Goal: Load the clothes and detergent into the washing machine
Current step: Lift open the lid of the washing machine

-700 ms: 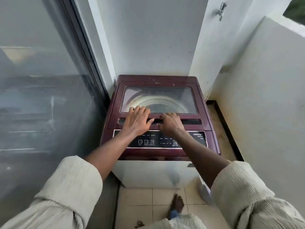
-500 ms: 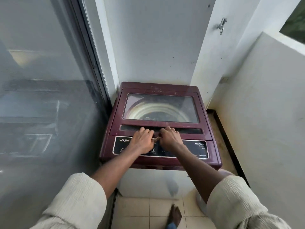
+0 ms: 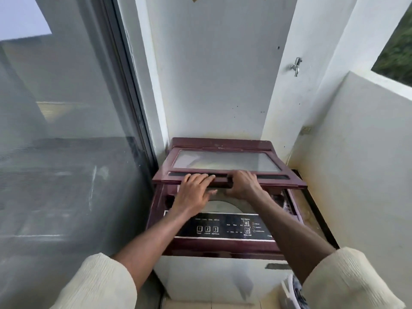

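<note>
We see the washing machine in a narrow corner, with its back to the white wall and a big glass door on its left. Its maroon lid with the glass window is lifted at the front edge, so a gap shows between the lid and the black control panel — through this gap we can see part of the pale drum rim. The left hand lies over the front edge of the lid, its fingers stretched and a little apart, with the thumb under the edge. The right hand is just beside it, and its fingers are curled tight around the same edge, so both hands hold the lid. Both arms wear cream ribbed sleeves. A metal tap sticks out of the wall on the right, high above the machine. At the lower right, beside the machine, some cloth shows, but it is too cut off to tell more.
</note>
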